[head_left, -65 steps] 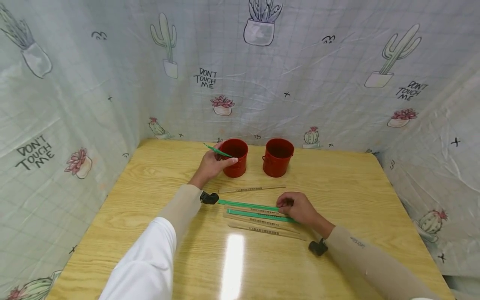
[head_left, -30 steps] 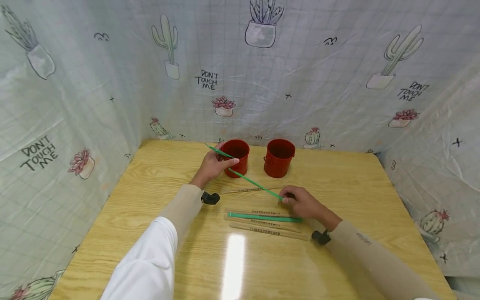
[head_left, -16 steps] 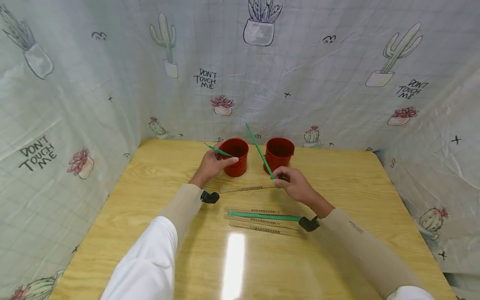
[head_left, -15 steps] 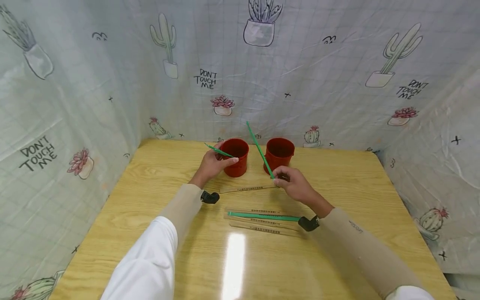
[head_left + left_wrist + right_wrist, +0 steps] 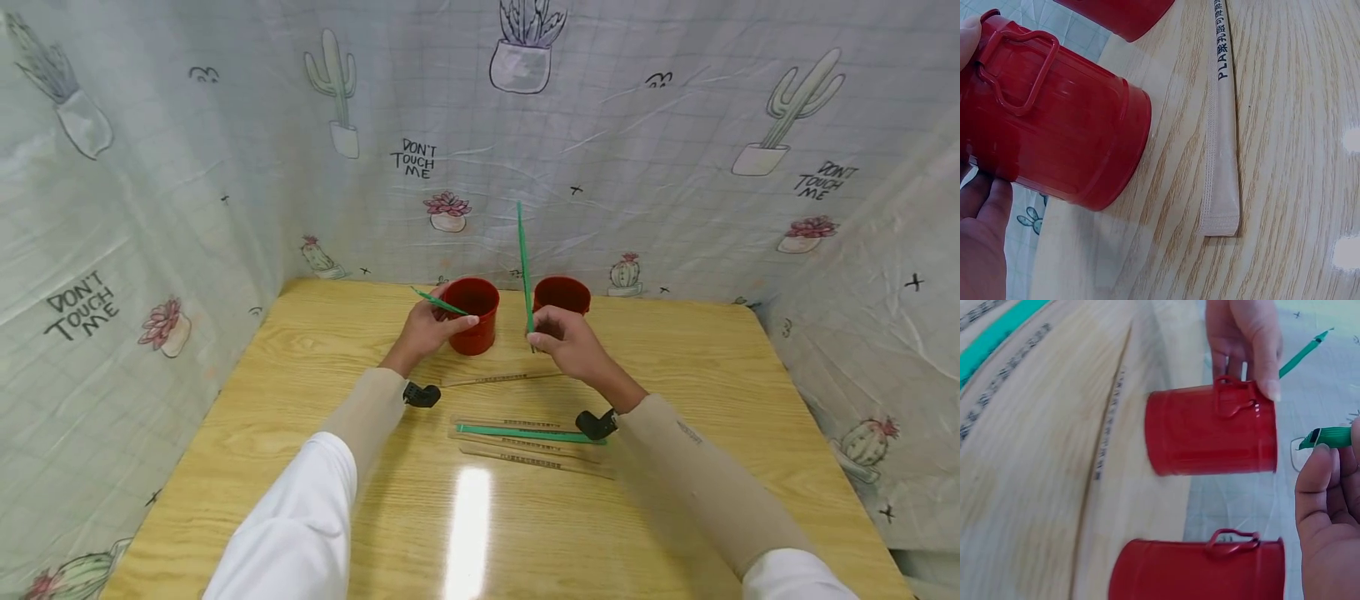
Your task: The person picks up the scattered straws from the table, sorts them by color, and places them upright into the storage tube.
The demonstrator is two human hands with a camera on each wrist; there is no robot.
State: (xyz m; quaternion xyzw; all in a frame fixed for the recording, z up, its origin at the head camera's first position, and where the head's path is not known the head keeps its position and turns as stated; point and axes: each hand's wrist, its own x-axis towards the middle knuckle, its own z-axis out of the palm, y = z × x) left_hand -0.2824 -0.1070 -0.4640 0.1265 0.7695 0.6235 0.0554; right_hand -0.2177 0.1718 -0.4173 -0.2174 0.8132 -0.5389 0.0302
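Observation:
My left hand (image 5: 424,335) grips the left red bucket (image 5: 480,340), its thumb at the rim and other fingers round the far side. A thin green-wrapped straw (image 5: 435,300) sticks out of that bucket, leaning left. My right hand (image 5: 572,343) pinches another green-wrapped straw (image 5: 523,250) near its lower end and holds it nearly upright, in front of the right red bucket (image 5: 564,293). In the right wrist view the fingertips hold the end of this green straw (image 5: 1335,437), apart from both buckets. The left wrist view shows the left bucket's wire handle (image 5: 1019,72).
A brown paper-wrapped straw (image 5: 495,379) lies just in front of the buckets. Nearer lie several more brown wrapped straws (image 5: 517,459) and a green one (image 5: 525,432), side by side on the wooden table (image 5: 315,500). A patterned cloth (image 5: 622,142) hangs behind.
My right hand has picked the farther green straw off the table, carried it up and forward toward the right bucket, and swung it upright. The left hand stays on its bucket.

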